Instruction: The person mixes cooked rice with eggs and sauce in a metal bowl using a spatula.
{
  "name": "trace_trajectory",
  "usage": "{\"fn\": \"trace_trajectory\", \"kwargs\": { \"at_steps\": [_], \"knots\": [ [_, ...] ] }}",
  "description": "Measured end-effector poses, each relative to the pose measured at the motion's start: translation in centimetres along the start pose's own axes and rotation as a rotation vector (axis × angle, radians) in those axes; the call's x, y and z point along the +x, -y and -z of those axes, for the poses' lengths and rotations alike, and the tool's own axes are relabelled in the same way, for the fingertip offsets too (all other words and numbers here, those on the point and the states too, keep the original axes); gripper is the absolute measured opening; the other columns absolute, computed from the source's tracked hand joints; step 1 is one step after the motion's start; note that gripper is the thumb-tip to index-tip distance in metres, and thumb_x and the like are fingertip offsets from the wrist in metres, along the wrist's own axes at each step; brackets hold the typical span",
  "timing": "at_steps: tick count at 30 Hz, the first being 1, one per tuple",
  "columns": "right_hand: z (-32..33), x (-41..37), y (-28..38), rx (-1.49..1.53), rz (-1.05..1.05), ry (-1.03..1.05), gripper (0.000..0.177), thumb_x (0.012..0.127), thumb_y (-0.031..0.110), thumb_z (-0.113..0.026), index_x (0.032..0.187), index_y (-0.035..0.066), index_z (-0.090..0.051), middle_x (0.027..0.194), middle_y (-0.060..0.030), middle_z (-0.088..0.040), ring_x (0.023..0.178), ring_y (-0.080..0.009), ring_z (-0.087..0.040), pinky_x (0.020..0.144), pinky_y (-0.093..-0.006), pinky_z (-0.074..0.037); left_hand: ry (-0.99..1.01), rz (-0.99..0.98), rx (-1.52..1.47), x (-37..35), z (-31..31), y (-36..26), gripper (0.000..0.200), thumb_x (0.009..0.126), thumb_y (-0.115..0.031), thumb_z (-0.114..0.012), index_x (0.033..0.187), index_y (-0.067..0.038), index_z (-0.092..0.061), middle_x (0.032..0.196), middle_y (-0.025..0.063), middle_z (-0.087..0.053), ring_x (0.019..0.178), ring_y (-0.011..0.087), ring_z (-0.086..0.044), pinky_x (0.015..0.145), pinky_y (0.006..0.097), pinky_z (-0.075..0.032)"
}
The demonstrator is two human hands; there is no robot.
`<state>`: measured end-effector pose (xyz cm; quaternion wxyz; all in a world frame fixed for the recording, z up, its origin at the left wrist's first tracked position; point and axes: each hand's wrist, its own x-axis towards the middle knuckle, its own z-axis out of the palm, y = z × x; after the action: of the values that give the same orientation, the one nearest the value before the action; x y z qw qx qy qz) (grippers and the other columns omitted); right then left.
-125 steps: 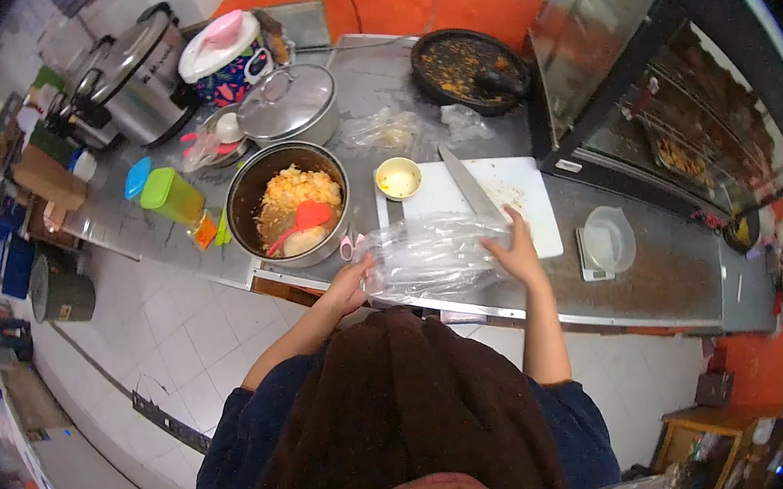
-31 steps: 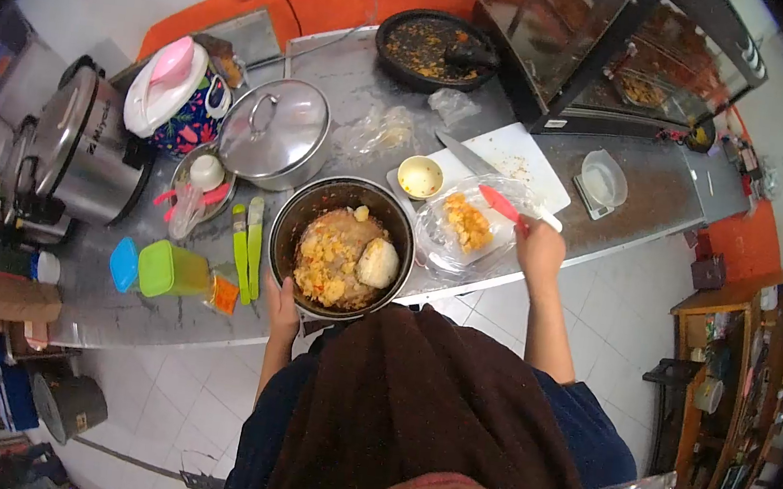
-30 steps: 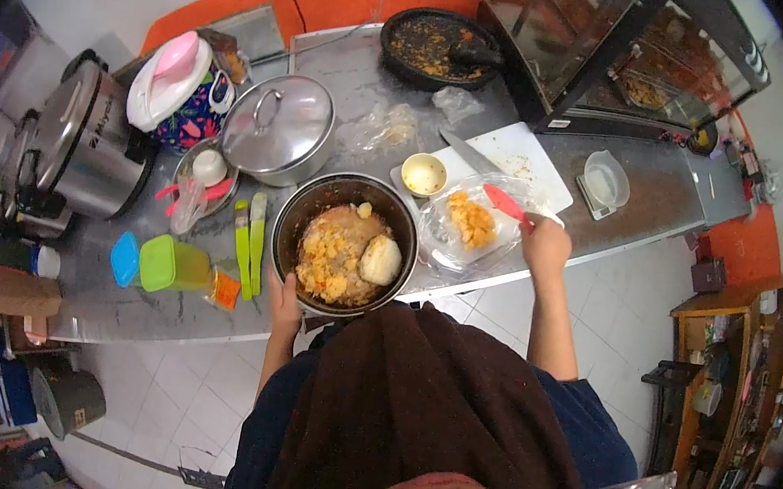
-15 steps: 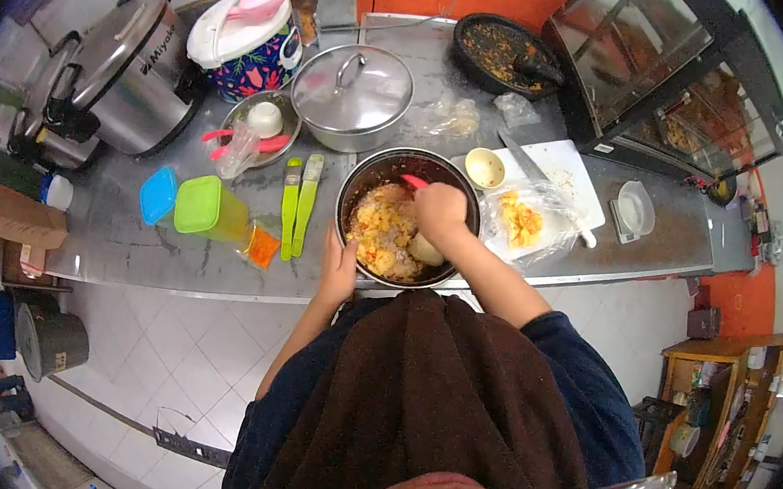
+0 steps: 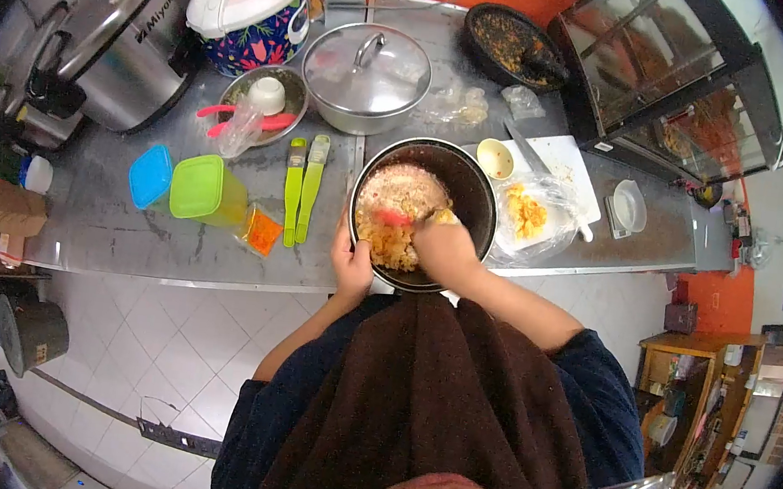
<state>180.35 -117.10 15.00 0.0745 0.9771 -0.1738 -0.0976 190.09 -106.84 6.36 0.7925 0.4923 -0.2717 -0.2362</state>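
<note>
A dark-lined pot [image 5: 478,192] stands at the counter's front edge, holding a pale, rice-like mass mixed with a yellow-orange portion [image 5: 390,244]. My left hand [image 5: 351,261] grips the pot's left rim, thumb over the edge and fingers on the outside. Down inside the pot, my right hand [image 5: 448,253] is closed around a red spatula [image 5: 394,217]; only a bit of its red part shows. Right of the pot lies a clear plastic bag [image 5: 546,225] with yellow-orange food [image 5: 526,216] on it, on a white cutting board [image 5: 579,169], near a small cream bowl [image 5: 495,159].
Behind the pot sits a lidded steel pot [image 5: 366,80]. To the left are two green-handled utensils [image 5: 303,187], a green-lidded container [image 5: 199,188] and an orange packet [image 5: 261,232]. A knife [image 5: 527,149] rests on the board. Further back stand a stone mortar [image 5: 515,47] and a glass cabinet [image 5: 667,73].
My right hand has moved down toward the near side of the pot with the red spatula. The pot's contents have shifted, with more of the pale mass showing. The head view has shifted slightly.
</note>
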Motion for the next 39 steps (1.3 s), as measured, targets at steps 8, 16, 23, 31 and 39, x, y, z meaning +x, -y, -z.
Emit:
{"fn": "trace_trajectory", "kwargs": {
  "at_steps": [8,16,23,31,39],
  "knots": [
    [1.4,-0.8,-0.6,-0.010,-0.211,0.026,0.019,0.072,0.008,-0.047,0.088,0.000,-0.053,0.067,-0.0097,-0.057,0.054,-0.0198,-0.058,0.043,-0.0288,-0.045,0.036,-0.278,0.272,0.1,-0.7,-1.5,0.051,0.064,0.003,-0.034,0.113,0.009,-0.041,0.120,0.0213,-0.041,0.111,0.0306,-0.039,0.095,0.0352,-0.027],
    [2.1,-2.6,1.2,0.168,-0.209,0.086,0.018,0.070,0.011,-0.048,0.078,-0.002,-0.058,0.062,-0.0102,-0.058,0.055,-0.0218,-0.059,0.047,-0.0310,-0.046,-0.001,-0.282,0.276,-0.6,-1.0,-1.3,0.050,0.065,-0.002,-0.037,0.114,0.008,-0.041,0.122,0.0219,-0.038,0.113,0.0329,-0.037,0.097,0.0391,-0.024],
    [-1.2,-3.6,-0.4,0.672,-0.441,0.338,0.024,0.074,0.015,-0.047,0.069,-0.006,-0.058,0.068,-0.0237,-0.056,0.067,-0.0375,-0.055,0.059,-0.0403,-0.045,0.055,-0.348,0.425,-1.5,-0.8,-1.5,0.048,0.071,-0.008,-0.041,0.116,0.008,-0.038,0.122,0.0225,-0.038,0.115,0.0349,-0.035,0.098,0.0431,-0.020],
    [-1.4,-1.2,2.9,0.978,-0.423,0.006,0.024,0.078,0.017,-0.046,0.075,-0.004,-0.058,0.068,-0.0261,-0.055,0.067,-0.0387,-0.055,0.065,-0.0430,-0.044,-0.016,-0.283,0.422,-1.6,-0.1,-0.8,0.052,0.069,-0.013,-0.041,0.116,0.009,-0.038,0.121,0.0238,-0.038,0.112,0.0358,-0.037,0.095,0.0400,-0.025],
    [-0.5,-1.0,2.9,1.035,-0.404,-0.096,0.022,0.078,0.016,-0.048,0.080,-0.004,-0.058,0.067,-0.0249,-0.054,0.066,-0.0373,-0.055,0.060,-0.0393,-0.043,-0.089,-0.181,0.445,-1.5,-0.8,-0.6,0.052,0.068,-0.009,-0.040,0.116,0.009,-0.036,0.120,0.0235,-0.038,0.110,0.0342,-0.038,0.093,0.0394,-0.026]
  ]
}}
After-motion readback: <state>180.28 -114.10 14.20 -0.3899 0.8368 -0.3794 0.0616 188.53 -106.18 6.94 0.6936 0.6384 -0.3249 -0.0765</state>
